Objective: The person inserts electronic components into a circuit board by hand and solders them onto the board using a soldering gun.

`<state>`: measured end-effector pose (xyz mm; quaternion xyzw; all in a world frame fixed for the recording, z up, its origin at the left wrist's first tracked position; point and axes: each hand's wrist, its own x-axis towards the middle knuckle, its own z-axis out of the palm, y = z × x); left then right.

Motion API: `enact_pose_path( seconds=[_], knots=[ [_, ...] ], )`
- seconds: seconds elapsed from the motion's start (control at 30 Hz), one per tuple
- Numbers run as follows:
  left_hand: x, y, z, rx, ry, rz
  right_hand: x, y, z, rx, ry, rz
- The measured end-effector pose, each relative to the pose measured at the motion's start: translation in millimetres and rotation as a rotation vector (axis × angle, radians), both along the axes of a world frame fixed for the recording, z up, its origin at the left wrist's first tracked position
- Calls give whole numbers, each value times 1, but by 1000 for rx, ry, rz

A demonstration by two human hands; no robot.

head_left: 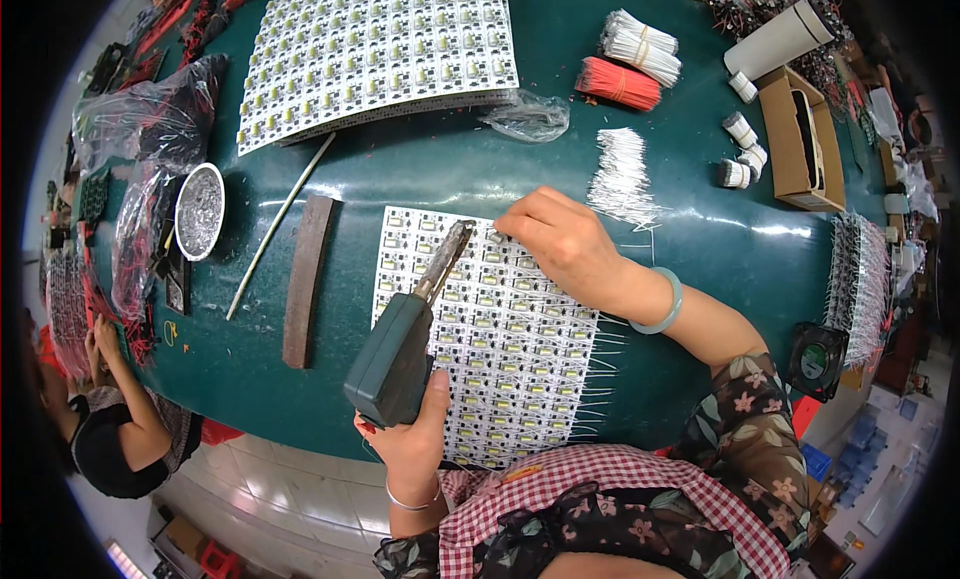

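My left hand [410, 441] is wrapped round a dark green soldering gun [388, 354]. Its metal tip [462, 231] points up and right, over the top rows of a white LED circuit board sheet [490, 379]. Beside the tip, my right hand [565, 244] pinches at the sheet's upper edge; whatever sits between its fingertips is too small to make out. Thin white wires [600, 379] stick out past the sheet's right edge. Just beyond my right hand lies a loose pile of short white wires [620, 174].
Stacked LED sheets [380, 49] fill the back. Wire bundles, white [640, 47] and red [618, 84], lie back right, near a white tumbler [780, 39] and cardboard box [802, 139]. Left are a brown bar [310, 284], thin rod [280, 224] and white bowl [200, 212]. A small fan [818, 361] stands right. Another person [130, 429] sits left.
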<state>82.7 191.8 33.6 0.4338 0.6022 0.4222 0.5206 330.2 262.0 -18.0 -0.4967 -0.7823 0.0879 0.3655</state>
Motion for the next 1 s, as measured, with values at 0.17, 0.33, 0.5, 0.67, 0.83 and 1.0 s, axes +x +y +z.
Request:
enact_pose_path(
  seconds=[0.17,0.33,0.5,0.67,0.83,1.0],
  knots=[
    [-3,1,-12,115,122,-63,-2,2,-6,-24,37,34],
    [-2,0,-13,121,113,-60,-2,5,-11,-22,58,53],
    [0,-1,-5,-15,133,-25,-3,6,-9,-27,30,60],
    [4,0,-2,-29,134,-35,-3,7,-11,-16,15,54],
    [3,-2,-5,-50,158,-50,-4,7,-9,-9,26,51],
    [1,-2,-8,90,209,-144,-3,6,-9,2,-17,58]
  ],
)
